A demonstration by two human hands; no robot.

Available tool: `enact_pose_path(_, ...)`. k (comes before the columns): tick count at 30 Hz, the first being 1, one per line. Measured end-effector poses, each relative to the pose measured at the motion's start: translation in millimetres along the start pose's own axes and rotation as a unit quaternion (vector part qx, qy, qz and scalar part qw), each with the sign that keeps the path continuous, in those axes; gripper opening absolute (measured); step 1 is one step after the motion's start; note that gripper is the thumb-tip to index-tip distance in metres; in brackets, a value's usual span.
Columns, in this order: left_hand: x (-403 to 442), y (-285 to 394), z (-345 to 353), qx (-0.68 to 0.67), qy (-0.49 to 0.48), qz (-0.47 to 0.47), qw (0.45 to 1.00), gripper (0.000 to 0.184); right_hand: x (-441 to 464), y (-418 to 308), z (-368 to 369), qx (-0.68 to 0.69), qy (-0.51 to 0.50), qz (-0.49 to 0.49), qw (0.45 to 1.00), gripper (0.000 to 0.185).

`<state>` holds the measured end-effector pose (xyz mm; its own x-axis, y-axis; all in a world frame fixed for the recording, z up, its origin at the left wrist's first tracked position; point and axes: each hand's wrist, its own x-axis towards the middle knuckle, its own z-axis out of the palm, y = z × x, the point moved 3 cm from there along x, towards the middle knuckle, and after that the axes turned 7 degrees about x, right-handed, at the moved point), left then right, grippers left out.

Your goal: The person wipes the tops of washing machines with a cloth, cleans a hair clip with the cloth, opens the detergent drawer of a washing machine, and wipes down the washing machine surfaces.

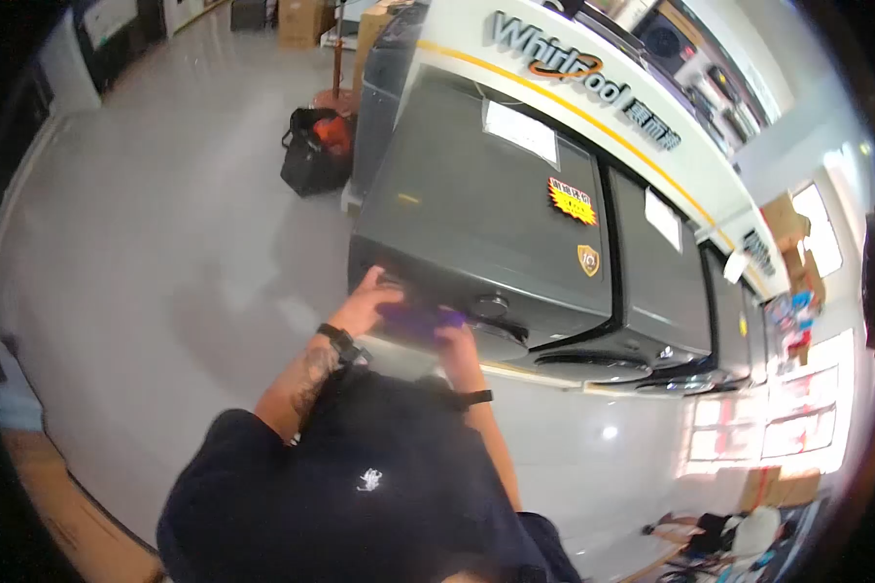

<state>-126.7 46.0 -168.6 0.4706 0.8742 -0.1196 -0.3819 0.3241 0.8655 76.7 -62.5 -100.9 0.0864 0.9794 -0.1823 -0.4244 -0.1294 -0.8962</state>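
A dark grey front-loading washing machine [476, 194] stands right before me, with a round knob [493, 307] on its front panel. At the front's left end, my left hand [365, 303] is bent around the edge of a blurred purple cloth [413, 321], fingertips close to the panel. My right hand [456, 342] has its fingers closed at the cloth's other side, left of the knob. The cloth spans the gap between both hands, against the machine's front. Motion blur hides its exact shape and parts of the fingers.
More grey washing machines [661, 282] stand in a row to the right, under a white Whirlpool sign shelf [593, 83]. A black bag [311, 155] sits on the floor [165, 214] at the left. A person [719, 534] is at the lower right, near cardboard boxes [778, 489].
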Motion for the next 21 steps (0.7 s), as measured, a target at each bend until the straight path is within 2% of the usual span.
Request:
enact_pose_path(1,-4,14,16,-0.090,-0.007,-0.035,0.995,0.066,-6,-7,3,-0.053,-0.016,-0.035,0.998,0.046)
enact_pose_path(3,-8,26,30,-0.101,-0.003,-0.046,0.994,0.059,-6,-5,6,0.141,0.002,0.035,0.989,0.048)
enact_pose_path(4,-11,32,33,-0.103,-0.001,-0.051,0.993,0.056,-7,-5,7,0.151,0.017,0.051,0.987,0.050)
enact_pose_path(6,-23,48,42,-0.080,0.015,-0.068,0.994,0.051,-5,11,-4,0.070,-0.012,0.004,0.997,0.051)
enact_pose_path(9,-17,39,36,-0.049,-0.009,-0.042,0.998,0.054,-4,33,-12,0.034,-0.022,-0.001,0.999,0.052)
enact_pose_path(16,-23,40,32,-0.034,-0.044,-0.031,0.998,0.081,-14,28,1,0.183,0.051,0.104,0.976,0.053)
enact_pose_path(19,-22,37,24,0.021,-0.079,-0.008,0.997,0.083,-19,28,8,0.002,-0.010,0.011,1.000,0.053)
enact_pose_path(21,-24,34,22,0.033,-0.086,-0.016,0.996,0.085,-23,32,1,-0.144,-0.043,-0.050,0.987,0.053)
